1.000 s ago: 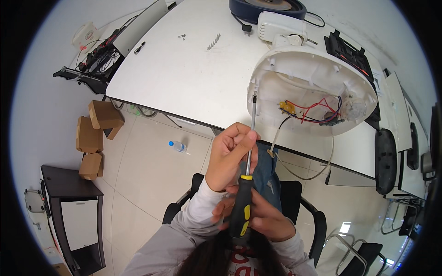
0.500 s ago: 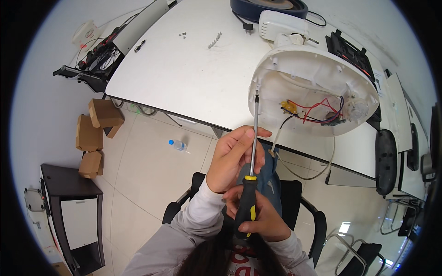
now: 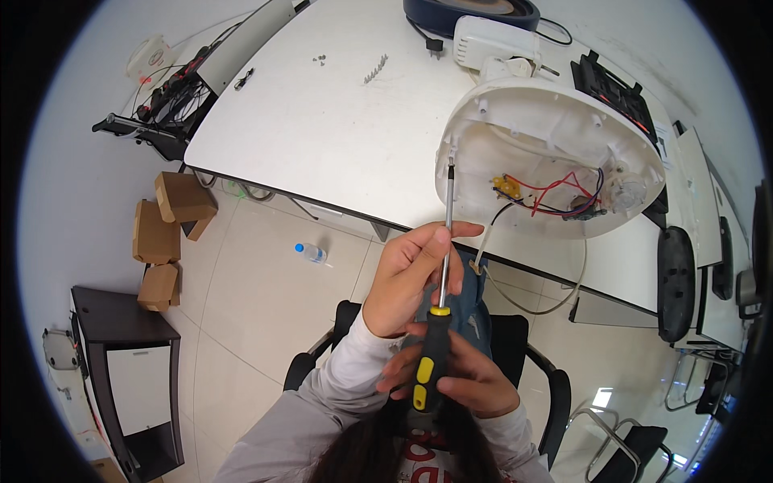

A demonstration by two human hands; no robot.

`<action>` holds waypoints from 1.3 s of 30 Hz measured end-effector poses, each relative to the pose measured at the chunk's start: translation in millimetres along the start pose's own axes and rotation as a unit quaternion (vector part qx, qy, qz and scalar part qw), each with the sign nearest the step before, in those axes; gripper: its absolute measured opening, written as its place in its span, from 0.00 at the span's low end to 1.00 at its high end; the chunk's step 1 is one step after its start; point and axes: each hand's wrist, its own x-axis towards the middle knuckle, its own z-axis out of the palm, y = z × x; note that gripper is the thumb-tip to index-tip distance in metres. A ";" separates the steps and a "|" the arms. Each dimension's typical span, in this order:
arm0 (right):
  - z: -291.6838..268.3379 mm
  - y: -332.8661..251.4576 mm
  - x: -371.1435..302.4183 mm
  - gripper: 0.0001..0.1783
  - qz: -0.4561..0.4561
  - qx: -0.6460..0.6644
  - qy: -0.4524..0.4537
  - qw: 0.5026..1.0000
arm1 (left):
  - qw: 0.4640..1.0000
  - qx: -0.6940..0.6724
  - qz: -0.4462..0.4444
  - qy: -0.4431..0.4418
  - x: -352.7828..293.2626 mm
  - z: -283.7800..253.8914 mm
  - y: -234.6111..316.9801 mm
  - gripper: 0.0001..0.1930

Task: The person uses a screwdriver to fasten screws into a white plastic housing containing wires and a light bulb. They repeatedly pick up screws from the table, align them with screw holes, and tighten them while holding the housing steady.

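A long screwdriver [image 3: 432, 350] with a black and yellow handle points away from me, its dark tip at a post inside the left rim of a white plastic shell [image 3: 475, 145]. My left hand [image 3: 405, 274] pinches the metal shaft between thumb and fingers. Around the handle, nearer my body, my right hand [image 3: 481, 380] has its fingers on one side and its thumb on the other. Inside the shell lie red and blue wires [image 3: 555, 189] and a yellow part [image 3: 506, 187]. Whether a screw sits under the tip is too small to tell.
Small screws [image 3: 375, 69] stand in a row on the white table [image 3: 322, 129], with a few more beside them. Behind the shell are a white housing [image 3: 493, 42], a black plug [image 3: 435, 48] and a black tool case [image 3: 616, 92]. A grey cable [image 3: 535, 312] loops below the table edge.
The screwdriver handle has turned, so its yellow patches now face up. My right hand's fingers have shifted around it. The tip stays at the same post, and my left hand has barely moved.
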 end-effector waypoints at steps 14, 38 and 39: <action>-16.9 7.3 1.8 0.36 -0.002 -0.045 -0.011 0.999 | 0.999 -0.031 -0.020 -0.003 0.2 2.2 0.6 0.23; -16.2 6.6 0.1 0.35 0.004 -0.068 0.006 0.998 | 0.999 -0.015 -0.030 -0.014 -1.2 -3.5 -2.6 0.23; -14.3 5.8 -0.9 0.36 0.011 -0.070 0.024 0.997 | 0.999 -0.008 -0.029 -0.024 -0.6 -5.3 -2.7 0.23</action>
